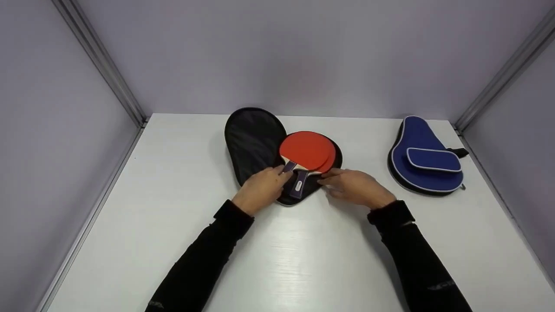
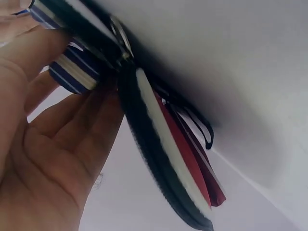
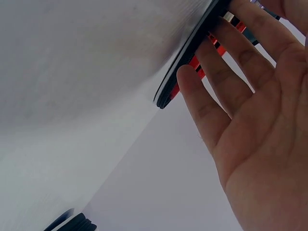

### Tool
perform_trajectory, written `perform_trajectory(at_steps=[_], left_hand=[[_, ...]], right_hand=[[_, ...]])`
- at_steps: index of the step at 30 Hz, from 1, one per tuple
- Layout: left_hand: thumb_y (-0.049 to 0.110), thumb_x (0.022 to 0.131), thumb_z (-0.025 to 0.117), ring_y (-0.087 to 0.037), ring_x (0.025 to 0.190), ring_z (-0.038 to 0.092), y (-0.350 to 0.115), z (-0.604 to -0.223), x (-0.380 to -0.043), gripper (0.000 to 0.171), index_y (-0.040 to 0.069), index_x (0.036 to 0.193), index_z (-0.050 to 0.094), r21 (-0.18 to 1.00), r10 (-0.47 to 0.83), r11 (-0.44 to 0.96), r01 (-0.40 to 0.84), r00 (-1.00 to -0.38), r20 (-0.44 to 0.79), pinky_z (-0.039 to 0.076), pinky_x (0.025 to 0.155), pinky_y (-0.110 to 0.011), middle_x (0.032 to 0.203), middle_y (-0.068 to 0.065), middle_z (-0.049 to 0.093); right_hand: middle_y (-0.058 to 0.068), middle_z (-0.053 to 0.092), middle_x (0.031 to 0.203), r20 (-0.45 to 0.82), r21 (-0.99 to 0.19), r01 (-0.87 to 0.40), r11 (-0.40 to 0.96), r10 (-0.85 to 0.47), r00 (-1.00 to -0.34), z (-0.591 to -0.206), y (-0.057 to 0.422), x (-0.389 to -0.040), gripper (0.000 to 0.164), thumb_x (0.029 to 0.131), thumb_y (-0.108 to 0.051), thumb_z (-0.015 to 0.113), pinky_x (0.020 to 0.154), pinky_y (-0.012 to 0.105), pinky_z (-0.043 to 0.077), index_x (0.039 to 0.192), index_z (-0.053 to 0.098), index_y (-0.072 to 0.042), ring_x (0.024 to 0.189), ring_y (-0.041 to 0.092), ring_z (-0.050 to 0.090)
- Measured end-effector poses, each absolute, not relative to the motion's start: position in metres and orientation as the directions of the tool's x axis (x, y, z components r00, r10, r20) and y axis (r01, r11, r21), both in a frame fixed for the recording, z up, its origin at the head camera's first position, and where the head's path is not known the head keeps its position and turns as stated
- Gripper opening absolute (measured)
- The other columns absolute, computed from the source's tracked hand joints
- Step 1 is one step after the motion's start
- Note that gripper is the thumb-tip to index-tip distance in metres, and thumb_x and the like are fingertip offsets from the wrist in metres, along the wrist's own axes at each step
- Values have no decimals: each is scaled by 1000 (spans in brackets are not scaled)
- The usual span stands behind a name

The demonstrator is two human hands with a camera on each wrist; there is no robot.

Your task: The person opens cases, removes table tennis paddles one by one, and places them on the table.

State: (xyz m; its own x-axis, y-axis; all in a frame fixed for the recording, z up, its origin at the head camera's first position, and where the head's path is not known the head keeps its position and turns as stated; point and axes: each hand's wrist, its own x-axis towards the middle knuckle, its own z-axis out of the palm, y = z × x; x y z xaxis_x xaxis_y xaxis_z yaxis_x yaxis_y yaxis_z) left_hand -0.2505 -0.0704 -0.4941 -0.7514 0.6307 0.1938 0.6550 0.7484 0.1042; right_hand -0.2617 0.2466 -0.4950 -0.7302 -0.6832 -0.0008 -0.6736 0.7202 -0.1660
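Two red table tennis paddles overlap on the right half of an opened black paddle case. My left hand pinches the dark handle of the upper paddle, covering part of it. The lower paddle shows its handle, with a pale label, pointing toward me. In the left wrist view, thumb and fingers are around a striped handle beside the case's zipped edge. My right hand touches the right edge of the paddles and case; the right wrist view shows its fingers fairly straight along that edge.
A blue paddle case with white piping, a front pocket and a black strap lies at the right of the white table. Pale panels with grey metal corner posts stand along the back and both sides.
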Motion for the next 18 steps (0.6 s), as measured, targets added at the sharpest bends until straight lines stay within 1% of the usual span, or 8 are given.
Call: perform_trajectory(at_steps=[2,4,6,8,10,13,16,18], left_hand=[[-3,109,75,-40,117,84,-72,-492,-251,42,0,150,75,112,620,755,646,-759,199,74,98,-51,147,-26,79],[-5,107,75,-41,118,83,-74,-491,-252,44,-1,151,74,116,602,768,630,-772,204,74,98,-52,150,-28,77],[-6,106,77,-42,118,83,-75,-489,-253,46,-1,152,74,110,581,783,612,-784,219,74,97,-51,152,-28,77],[-4,106,78,-42,116,82,-76,-487,-255,45,-1,151,75,89,559,800,593,-791,249,74,96,-51,149,-27,79],[-2,107,79,-41,115,82,-76,-486,-256,42,0,149,76,61,539,815,576,-792,288,74,95,-51,144,-25,81],[-2,109,76,-41,113,82,-77,-484,-258,37,2,146,79,29,514,831,555,-787,340,73,96,-52,139,-24,83],[-5,109,73,-42,112,81,-77,-483,-259,38,4,145,80,19,494,839,544,-775,394,73,97,-53,136,-23,84],[-7,107,73,-42,114,81,-78,-482,-260,40,4,145,81,18,478,846,534,-771,421,72,100,-53,137,-23,84]], right_hand=[[15,78,152,-6,-171,-674,719,-684,-729,-495,247,-262,40,111,-17,76,107,54,70,149,81,-9,133,36,81],[16,78,152,-7,-175,-673,719,-684,-729,-495,247,-262,40,111,-17,76,108,55,70,150,81,-9,134,36,81],[16,78,153,-9,-180,-670,720,-683,-731,-495,248,-262,40,111,-16,75,108,55,70,150,81,-9,134,37,81],[16,78,153,-8,-180,-672,719,-684,-730,-495,248,-263,40,111,-15,75,109,56,70,150,81,-9,135,37,81],[16,78,153,-7,-180,-673,718,-685,-729,-494,248,-263,40,110,-15,75,109,56,70,149,81,-9,135,37,81],[16,78,153,-14,-187,-665,723,-678,-734,-494,249,-263,40,110,-15,76,110,57,69,150,81,-9,136,38,80],[16,77,155,-25,-199,-648,735,-665,-746,-495,248,-263,40,111,-16,75,110,58,69,151,81,-10,136,39,80],[16,77,155,-30,-205,-641,740,-659,-751,-494,248,-263,40,112,-16,75,110,59,69,151,81,-11,136,39,80]])
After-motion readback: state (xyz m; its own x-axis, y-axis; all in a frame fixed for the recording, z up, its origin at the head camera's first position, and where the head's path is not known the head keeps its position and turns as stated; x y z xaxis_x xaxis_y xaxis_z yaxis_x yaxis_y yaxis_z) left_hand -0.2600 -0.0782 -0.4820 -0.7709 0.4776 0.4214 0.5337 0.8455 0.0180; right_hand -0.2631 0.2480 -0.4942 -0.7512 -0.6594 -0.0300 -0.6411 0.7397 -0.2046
